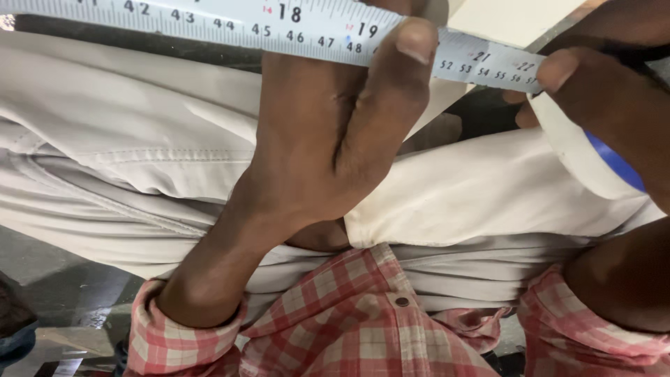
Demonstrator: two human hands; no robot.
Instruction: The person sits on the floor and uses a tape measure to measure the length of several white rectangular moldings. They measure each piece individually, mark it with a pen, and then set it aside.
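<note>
Our left hand [328, 132] pinches the white flexible measuring tape [230, 24] under its thumb, pulling it taut above the folded cream cotton garment [125, 139]; our right hand [600, 98] clamps the tape's far end and its blue-and-white case [614, 162].

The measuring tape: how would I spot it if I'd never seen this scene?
Start at the pale cloth that fills most of the view. Along its top edge runs the measuring tape, a flat white strip pinched by the left hand and the right hand. It alone carries rows of small printed marks.
</note>
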